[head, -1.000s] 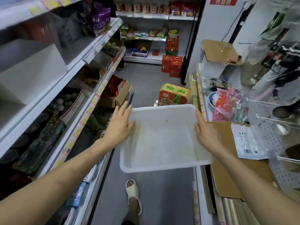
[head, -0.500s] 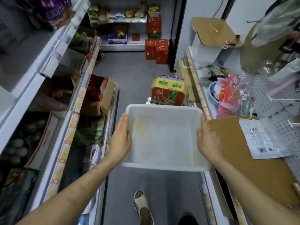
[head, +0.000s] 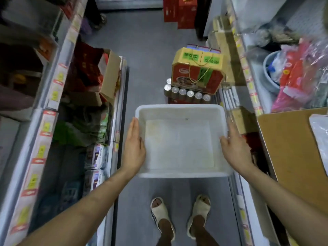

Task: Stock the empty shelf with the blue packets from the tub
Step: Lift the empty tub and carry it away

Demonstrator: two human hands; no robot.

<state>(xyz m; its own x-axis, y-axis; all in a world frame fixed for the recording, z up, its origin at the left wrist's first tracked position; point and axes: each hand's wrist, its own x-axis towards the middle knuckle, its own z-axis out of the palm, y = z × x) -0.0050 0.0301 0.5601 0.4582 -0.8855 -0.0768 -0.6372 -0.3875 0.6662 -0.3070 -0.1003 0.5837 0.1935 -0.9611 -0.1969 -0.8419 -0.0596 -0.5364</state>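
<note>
A grey floor is seen running down a narrow aisle, which is flanked by the left shelves, edged with red-and-yellow price tags, and by the right shelves, where bagged goods are piled. A brown cardboard sheet is laid on the right shelves, near the right forearm. The white tub is held level over the floor between the two shelf runs, above and just ahead of the feet, and its bare, lightly stained bottom is shown. Beyond the tub, a red-and-green box with cord handles is stood on the floor. The left grip is pressed flat against the tub's left wall, fingers straight and together, thumb at the rim. The right grip is pressed likewise against the right wall, though its fingers are blurred. Blue-and-white packets are lined up on the lowest left shelf, beside the left forearm. Pale sandals are worn on both feet. A row of cans is set against the front of the box.
</note>
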